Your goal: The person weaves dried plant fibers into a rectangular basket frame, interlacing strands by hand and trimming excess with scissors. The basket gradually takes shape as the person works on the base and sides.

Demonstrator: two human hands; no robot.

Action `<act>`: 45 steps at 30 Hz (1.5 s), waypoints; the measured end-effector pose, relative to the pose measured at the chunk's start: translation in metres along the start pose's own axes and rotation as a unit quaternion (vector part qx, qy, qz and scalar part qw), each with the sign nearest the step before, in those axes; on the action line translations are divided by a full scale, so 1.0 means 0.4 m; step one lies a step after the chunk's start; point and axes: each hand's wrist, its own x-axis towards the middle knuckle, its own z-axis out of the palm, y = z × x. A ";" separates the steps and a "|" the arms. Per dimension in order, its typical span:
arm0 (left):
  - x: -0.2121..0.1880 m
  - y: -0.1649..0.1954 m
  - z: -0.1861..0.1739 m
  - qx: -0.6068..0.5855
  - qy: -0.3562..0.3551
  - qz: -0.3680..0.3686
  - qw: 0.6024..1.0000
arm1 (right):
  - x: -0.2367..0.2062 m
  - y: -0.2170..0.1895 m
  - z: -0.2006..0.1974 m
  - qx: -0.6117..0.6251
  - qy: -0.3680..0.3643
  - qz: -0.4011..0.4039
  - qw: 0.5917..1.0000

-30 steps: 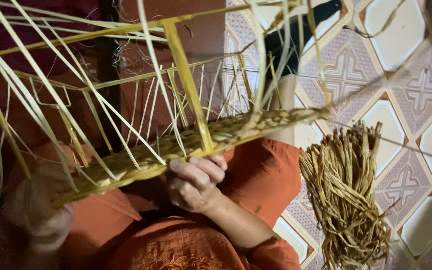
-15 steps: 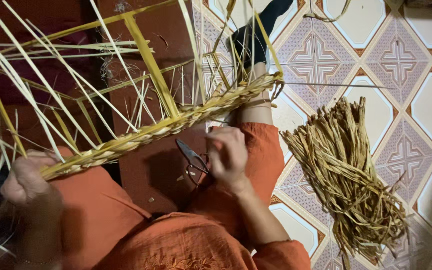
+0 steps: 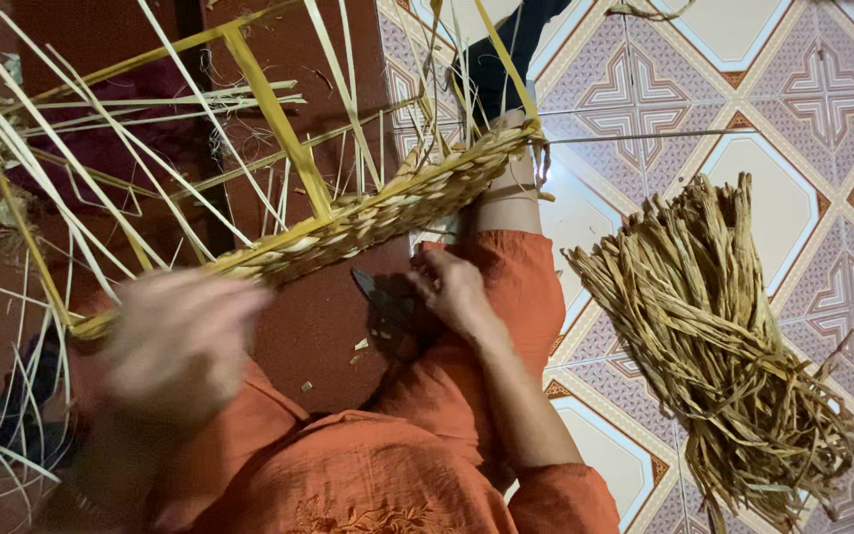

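The woven band (image 3: 387,213) you are working on lies across your lap, its long axis running on a slant from low on your left to high on your right, where its far end points toward the tiled floor (image 3: 773,69). From the band, yellow frame rods (image 3: 279,124) and many loose pale strands (image 3: 101,198) stand away from you, fanning over the dark red floor (image 3: 318,326).

Your left hand (image 3: 175,341) is at the lower end of the band, touching or just under it. It is blurred, so I cannot tell whether its grip is spread or pressed together, or whether it pinches anything.

Your right hand (image 3: 452,287) sits just below the middle of the band, apart from it, resting by your orange-clad knee (image 3: 516,287). Its fingers curl down onto a small dark tool (image 3: 378,297), seemingly scissors, whose tip points up toward the band; the grip looks closed on its handles, though they are hidden in shadow.

A few small cut scraps (image 3: 358,346) lie on the floor beneath the tool. Well apart, to your right, 1 thick bundle of dried straw-coloured fibre (image 3: 714,336) lies on the tiles, its long axis roughly upright in view.
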 end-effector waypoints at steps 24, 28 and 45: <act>0.401 -0.100 0.417 -0.289 -0.470 -0.339 0.762 | -0.052 0.000 0.226 -0.219 -0.128 -0.070 0.965; 0.385 -0.118 0.389 -0.376 -0.389 -0.347 0.766 | -0.048 -0.075 0.118 -0.018 -0.195 0.068 0.978; 0.361 -0.128 0.350 -0.426 -0.287 -0.280 0.811 | -0.014 -0.249 -0.450 -0.088 -0.035 -0.098 0.991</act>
